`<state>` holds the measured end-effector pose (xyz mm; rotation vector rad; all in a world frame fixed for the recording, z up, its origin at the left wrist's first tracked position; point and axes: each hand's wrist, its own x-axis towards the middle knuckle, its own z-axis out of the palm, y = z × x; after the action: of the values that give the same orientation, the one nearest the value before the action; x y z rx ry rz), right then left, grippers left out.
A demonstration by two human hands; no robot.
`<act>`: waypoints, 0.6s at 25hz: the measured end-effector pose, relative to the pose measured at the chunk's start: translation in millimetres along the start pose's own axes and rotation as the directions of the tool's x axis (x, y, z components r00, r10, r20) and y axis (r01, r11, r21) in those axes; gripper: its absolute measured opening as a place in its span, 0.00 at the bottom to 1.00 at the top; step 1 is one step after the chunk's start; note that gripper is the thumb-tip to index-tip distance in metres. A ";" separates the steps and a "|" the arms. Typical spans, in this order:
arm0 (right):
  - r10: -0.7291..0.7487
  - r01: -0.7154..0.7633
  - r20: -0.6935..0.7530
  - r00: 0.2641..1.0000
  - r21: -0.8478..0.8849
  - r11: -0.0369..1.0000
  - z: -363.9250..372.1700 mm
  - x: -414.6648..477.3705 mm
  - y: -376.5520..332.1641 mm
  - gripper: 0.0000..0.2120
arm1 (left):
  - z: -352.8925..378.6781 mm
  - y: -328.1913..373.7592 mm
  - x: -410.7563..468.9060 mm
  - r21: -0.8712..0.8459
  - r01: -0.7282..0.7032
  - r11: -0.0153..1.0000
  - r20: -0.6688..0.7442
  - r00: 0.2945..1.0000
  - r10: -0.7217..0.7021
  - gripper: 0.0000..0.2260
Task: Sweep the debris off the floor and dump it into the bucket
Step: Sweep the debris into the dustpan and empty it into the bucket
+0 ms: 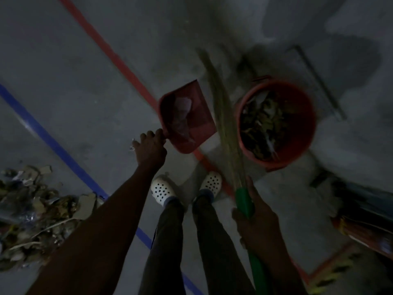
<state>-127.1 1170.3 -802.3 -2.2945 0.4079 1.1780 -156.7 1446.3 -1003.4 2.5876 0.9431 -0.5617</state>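
My left hand (150,146) grips the handle end of a red dustpan (198,122), held above the floor with pale scraps lying in it. My right hand (258,222) is closed around the green handle of a broom (244,201); its straw bristles (223,109) rise between the dustpan and the bucket. The red bucket (306,107) stands on the floor to the right of the dustpan, holding dry leaves and scraps. A heap of debris (36,211) lies on the floor at the lower left.
A red tape line (110,52) and a blue tape line (42,130) cross the grey floor. My feet in white clogs (161,189) stand by the red line. Stacked items with an orange edge (365,228) sit at the right.
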 end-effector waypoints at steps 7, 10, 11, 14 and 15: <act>0.007 0.028 -0.154 0.988 0.223 0.974 -113.7 -31.7 -3.4 0.42 | -106.5 163.7 -71.4 0.053 -0.182 0.982 0.113 0.978 0.175 0.17; 0.047 0.009 -0.168 0.985 0.318 0.948 -139.5 -29.7 11.6 0.42 | -122.1 248.0 -70.4 0.003 -0.284 0.959 0.168 0.945 0.279 0.17; 0.067 -0.001 -0.182 0.981 0.339 0.941 -148.6 -27.3 20.3 0.42 | -127.5 279.4 -69.6 -0.096 -0.256 0.962 0.192 0.944 0.270 0.17; 0.106 -0.029 -0.200 0.974 0.355 0.934 -175.5 -27.5 51.0 0.43 | -142.7 348.1 -89.8 -0.376 -0.124 0.918 0.350 0.898 0.265 0.21; 0.104 -0.035 -0.191 0.976 0.334 0.942 -183.4 -31.4 60.8 0.43 | -151.0 361.7 -100.5 -0.380 -0.127 0.916 0.397 0.872 0.285 0.24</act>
<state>-53.6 1015.9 -707.0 -2.1245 0.7135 0.8295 51.1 1194.5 -764.5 2.0808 0.5367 -0.8041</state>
